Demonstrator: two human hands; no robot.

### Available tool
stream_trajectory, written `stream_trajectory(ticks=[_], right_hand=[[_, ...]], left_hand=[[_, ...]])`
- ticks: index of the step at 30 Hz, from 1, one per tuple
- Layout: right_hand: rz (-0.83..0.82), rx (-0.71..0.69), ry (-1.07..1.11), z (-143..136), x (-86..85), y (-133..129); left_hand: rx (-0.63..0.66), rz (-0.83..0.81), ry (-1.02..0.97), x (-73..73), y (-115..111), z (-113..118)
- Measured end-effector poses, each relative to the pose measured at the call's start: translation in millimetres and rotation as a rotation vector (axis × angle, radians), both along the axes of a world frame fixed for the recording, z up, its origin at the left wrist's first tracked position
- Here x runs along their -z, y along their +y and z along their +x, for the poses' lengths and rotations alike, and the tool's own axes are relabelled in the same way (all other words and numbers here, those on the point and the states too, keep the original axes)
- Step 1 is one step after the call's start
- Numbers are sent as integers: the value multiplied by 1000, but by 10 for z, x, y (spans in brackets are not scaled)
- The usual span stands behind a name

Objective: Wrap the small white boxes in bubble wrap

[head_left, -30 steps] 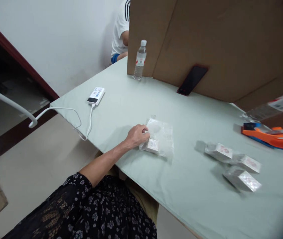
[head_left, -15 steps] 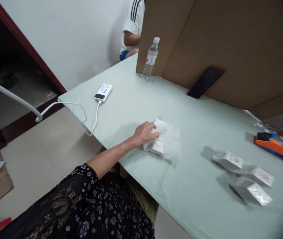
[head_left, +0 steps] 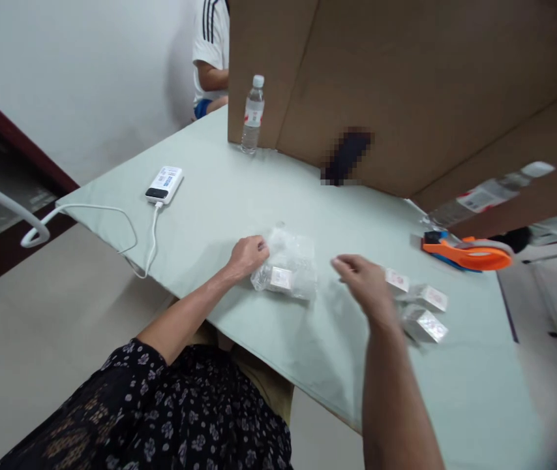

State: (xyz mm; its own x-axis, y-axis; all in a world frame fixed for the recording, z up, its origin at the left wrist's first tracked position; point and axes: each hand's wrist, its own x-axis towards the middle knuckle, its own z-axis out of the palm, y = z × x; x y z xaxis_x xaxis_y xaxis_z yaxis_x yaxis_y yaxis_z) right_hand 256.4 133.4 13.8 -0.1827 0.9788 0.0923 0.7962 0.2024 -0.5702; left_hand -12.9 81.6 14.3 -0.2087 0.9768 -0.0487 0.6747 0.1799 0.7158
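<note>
A sheet or bag of clear bubble wrap (head_left: 301, 258) lies on the table in front of me, with a small white box (head_left: 281, 279) on or in it near the lower left. At its upper left edge, my left hand (head_left: 249, 256) has its fingers curled in, apparently gripping the wrap. My right hand (head_left: 362, 281) is above the table, right of the wrap and apart from it. Its fingertips are pressed together, slightly blurred; anything between them is too small to make out. Beside that wrist stand several small wrapped boxes (head_left: 432, 298), partly covered by the hand.
An orange tape dispenser (head_left: 469, 252) sits at the right, by a tilted water bottle (head_left: 486, 196). Brown cardboard (head_left: 386, 85) walls the back, with another bottle (head_left: 253, 117) and a pixelated dark object (head_left: 349, 155). A cabled power bank (head_left: 165, 184) lies left. A person (head_left: 212, 55) sits behind.
My right hand has come into view from the lower right. My left hand's fingers have closed in at the wrap's edge. The view has turned right, showing the whole tape dispenser.
</note>
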Motion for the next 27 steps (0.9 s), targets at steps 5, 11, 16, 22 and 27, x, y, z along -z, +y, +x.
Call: stream_trajectory(ticks=[5, 11, 16, 22, 27], right_hand=[[-26, 37, -63, -469, 301, -63], [57, 147, 107, -448, 250, 66], [210, 118, 182, -426, 14, -4], [-68, -265, 335, -349, -210, -523], [-278, -480, 96, -221, -228, -815]], left_hand=[[-72, -23, -162, 35, 87, -59], [-133, -9, -147, 105, 460, -91], [-134, 189, -49, -35, 459, -54], [255, 118, -151, -265, -63, -69], [514, 23, 58, -134, -374, -209]])
